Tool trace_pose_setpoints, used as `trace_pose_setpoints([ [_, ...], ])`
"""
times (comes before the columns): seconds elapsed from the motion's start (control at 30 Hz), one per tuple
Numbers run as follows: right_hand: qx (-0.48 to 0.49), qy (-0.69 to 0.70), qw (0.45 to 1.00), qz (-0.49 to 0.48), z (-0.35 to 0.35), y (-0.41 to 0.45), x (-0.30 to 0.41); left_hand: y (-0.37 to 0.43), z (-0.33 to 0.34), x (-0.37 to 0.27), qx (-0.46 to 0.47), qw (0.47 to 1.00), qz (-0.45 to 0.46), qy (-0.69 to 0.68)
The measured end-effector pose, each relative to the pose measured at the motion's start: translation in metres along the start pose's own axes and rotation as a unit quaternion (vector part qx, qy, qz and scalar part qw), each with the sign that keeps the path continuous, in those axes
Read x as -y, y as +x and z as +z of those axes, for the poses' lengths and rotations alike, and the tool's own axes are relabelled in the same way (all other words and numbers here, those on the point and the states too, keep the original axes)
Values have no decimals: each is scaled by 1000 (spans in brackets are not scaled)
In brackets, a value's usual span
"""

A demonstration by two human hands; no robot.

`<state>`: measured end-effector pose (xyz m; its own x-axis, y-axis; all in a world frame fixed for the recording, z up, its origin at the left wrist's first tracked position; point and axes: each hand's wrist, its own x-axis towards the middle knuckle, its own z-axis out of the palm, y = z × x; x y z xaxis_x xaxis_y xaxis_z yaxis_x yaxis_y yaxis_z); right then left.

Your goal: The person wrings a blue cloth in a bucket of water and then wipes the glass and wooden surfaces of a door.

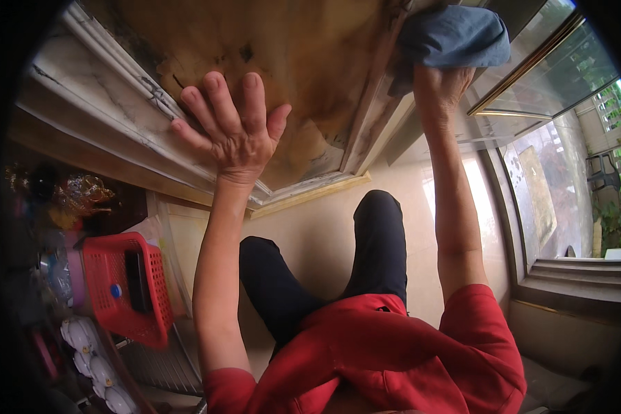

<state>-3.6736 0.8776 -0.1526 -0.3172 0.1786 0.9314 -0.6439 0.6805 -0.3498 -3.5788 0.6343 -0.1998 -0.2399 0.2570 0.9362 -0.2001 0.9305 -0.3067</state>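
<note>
My left hand (238, 124) is spread over the lower part of a brown, stained panel (310, 67) with worn, peeling patches. Its fingers are apart and hold nothing; whether the palm presses on the surface I cannot tell. A white moulded frame (108, 114) with grey marble-like veins and dark marks borders the panel. At the upper right, my right hand (442, 88) grips a blue-grey cloth (458, 39) beside the far side of that frame. The cloth covers most of the fingers, so what lies under it is hidden.
At the left stand a red plastic basket (160, 290) holding a dark object and a blue cap, and white rounded items (101, 367). A glass pane (553, 77) in a gold-edged frame stands at the right, near a sliding-track sill (579, 279). Outside is a dark chair (604, 171).
</note>
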Motion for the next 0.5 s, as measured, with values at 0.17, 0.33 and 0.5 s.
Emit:
trace_pose_setpoints([
  [0.17,101,27,993,53,1,-70,-13,-2,4,2,1,1000,11,3],
  [0.33,90,-30,995,21,13,-148,-29,-1,13,-4,-44,998,-32,-24],
  [0.5,132,-22,986,96,16,-249,-50,-5,7,4,-6,999,-4,-45],
])
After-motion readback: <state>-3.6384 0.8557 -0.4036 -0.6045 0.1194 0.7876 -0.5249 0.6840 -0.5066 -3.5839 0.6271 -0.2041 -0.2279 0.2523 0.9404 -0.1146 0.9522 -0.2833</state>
